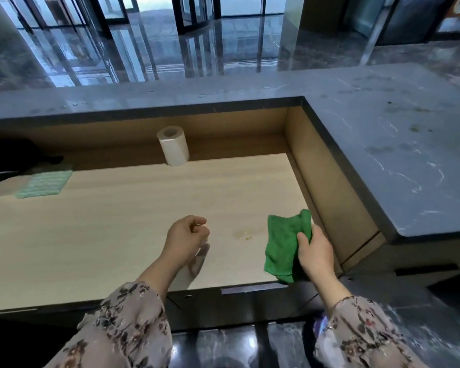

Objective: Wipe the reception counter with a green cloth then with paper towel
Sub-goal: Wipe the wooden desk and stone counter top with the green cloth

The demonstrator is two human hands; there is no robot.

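Observation:
My right hand (315,252) grips a bright green cloth (283,244) that hangs just above the right end of the light wooden counter (133,216). A small yellowish stain (243,235) lies on the wood just left of the cloth. My left hand (187,235) hovers over the counter with its fingers curled into a loose fist, holding nothing. A white paper towel roll (173,146) stands upright at the back of the counter, against the wooden back panel.
A pale mint folded cloth (44,183) lies at the far left of the counter beside dark objects (8,160). A raised grey marble ledge (398,144) with dried spots wraps the back and right side. Wooden side walls box in the counter.

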